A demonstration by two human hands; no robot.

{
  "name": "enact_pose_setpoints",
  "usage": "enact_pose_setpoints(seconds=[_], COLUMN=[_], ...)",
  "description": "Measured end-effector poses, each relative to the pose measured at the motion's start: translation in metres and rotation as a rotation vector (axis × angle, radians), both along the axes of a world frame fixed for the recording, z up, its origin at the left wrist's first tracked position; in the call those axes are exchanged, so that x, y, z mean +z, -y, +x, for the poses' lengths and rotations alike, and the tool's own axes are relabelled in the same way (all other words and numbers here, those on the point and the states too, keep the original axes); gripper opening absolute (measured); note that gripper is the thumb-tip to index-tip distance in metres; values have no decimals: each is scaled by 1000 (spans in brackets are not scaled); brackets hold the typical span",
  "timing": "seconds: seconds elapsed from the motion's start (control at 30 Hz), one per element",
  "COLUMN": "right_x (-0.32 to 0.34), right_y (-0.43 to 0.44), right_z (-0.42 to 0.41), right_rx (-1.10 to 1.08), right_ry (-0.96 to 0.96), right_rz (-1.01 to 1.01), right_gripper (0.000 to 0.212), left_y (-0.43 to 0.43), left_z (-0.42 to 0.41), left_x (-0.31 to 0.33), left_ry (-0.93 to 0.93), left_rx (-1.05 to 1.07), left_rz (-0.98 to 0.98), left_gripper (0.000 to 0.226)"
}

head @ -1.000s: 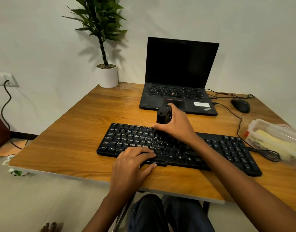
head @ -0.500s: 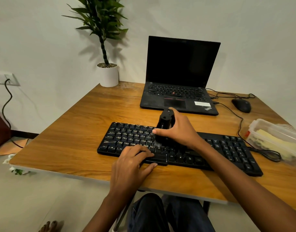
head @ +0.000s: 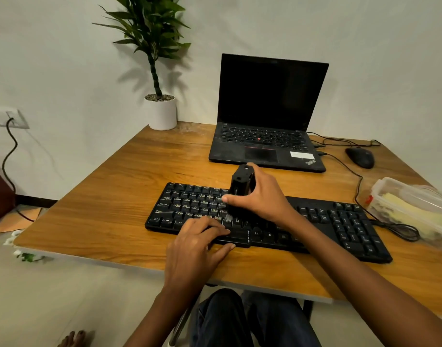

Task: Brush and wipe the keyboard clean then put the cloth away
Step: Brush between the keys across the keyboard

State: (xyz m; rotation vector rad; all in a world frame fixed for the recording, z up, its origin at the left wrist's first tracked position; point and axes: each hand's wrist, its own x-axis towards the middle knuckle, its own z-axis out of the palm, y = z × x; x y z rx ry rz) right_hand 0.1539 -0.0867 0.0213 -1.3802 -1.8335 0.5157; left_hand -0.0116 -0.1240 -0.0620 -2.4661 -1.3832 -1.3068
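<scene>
Brushing looks underway: right hand point(head: 262, 199) grips brush point(head: 241, 182) mid-keyboard point(head: 340, 221), left hand point(head: 197, 244) rests flat on near keys; wiping and stowing cloth remain.

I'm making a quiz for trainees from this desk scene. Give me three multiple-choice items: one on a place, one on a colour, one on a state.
1. Where does the mouse lie?
A. right of the laptop
B. on the floor
C. on a chair

2. What colour is the plant pot?
A. red
B. white
C. blue

3. What is the right hand doing?
A. lying flat
B. holding a cup
C. gripping the brush on the keyboard

Answers:
1. A: the mouse sits past the laptop's right edge.
2. B: the plant pot by the wall is plain white.
3. C: its fingers wrap the brush, whose lower end is on the keys.
</scene>
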Motion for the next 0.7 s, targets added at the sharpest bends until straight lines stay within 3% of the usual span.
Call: enact_pose_setpoints(seconds=[0.17, 0.3, 0.7], right_x=[-3, 0, -3], right_y=[3, -2, -1], right_z=[-7, -6, -2], right_rx=[34, -64, 8], right_ry=[8, 56, 17], right_rz=[-16, 68, 4], right_gripper=[44, 47, 43], left_y=[1, 1, 1], left_z=[0, 0, 0], left_x=[-1, 0, 1], left_ry=[7, 1, -2], left_rx=[-2, 2, 6], left_rz=[4, 1, -30], left_gripper=[30, 32, 29])
